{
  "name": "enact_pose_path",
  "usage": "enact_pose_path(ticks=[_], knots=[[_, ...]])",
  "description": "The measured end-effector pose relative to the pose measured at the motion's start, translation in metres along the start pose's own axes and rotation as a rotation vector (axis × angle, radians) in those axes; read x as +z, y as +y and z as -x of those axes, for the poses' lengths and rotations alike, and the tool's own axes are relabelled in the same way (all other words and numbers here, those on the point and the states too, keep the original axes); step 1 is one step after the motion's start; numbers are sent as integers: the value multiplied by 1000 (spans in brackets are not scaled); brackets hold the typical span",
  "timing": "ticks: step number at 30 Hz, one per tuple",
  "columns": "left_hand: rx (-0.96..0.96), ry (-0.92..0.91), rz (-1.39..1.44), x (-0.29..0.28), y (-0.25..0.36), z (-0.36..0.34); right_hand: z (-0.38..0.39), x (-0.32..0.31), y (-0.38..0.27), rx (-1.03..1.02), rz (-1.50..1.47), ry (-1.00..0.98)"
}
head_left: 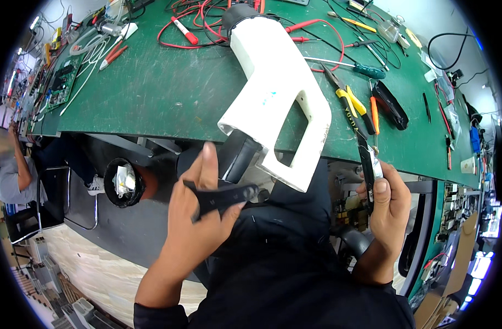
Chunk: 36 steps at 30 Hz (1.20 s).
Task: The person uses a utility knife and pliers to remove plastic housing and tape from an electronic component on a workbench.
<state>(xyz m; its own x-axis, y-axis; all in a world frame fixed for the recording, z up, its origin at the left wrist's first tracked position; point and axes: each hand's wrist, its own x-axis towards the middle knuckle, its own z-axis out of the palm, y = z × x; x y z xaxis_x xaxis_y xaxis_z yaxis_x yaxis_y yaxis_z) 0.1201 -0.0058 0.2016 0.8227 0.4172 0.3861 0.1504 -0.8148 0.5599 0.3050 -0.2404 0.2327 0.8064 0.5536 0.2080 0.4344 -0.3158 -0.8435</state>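
A white charging-gun housing (pixel 311 104) with a loop handle lies across the bench's near edge, its lower end overhanging. A black cylindrical piece (pixel 241 156) sticks out of its open end. Just below that, my left hand (pixel 193 211) is closed on a black flat part with a round ringed end (pixel 223 197), index finger stretched upward. Over at the right edge of the bench, my right hand (pixel 391 200) pinches a narrow black piece with a shiny silvery side (pixel 366 164); its exact kind I cannot make out.
On the green bench (pixel 147 98) lie yellow-black pliers (pixel 350 101), a green-handled screwdriver (pixel 366 70), a black curved shell (pixel 391 104), a red-white marker (pixel 184 30) and red test leads (pixel 303 25). A circuit board (pixel 64 82) rests left. Below stands a lined bin (pixel 125 183); another person (pixel 20 170) sits far left.
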Motion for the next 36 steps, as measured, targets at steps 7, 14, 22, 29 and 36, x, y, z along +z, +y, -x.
enact_pose_path(ticks=[7, 14, 22, 29, 36], knots=[[193, 146, -361, 16, -5, 30, -14, 23, -7, -166, 108, -56], [-178, 243, 234, 0, -16, 22, -18, 33, -34, -176, 183, -189], [-324, 0, 708, -3, -4, -28, -37, 37, -104, -519, 818, -402], [-212, -91, 533, -12, -16, -36, -38, 54, -133, -535, 1173, -467], [8, -75, 267, -2, -2, -39, -32, 55, -131, -720, 1526, -368]])
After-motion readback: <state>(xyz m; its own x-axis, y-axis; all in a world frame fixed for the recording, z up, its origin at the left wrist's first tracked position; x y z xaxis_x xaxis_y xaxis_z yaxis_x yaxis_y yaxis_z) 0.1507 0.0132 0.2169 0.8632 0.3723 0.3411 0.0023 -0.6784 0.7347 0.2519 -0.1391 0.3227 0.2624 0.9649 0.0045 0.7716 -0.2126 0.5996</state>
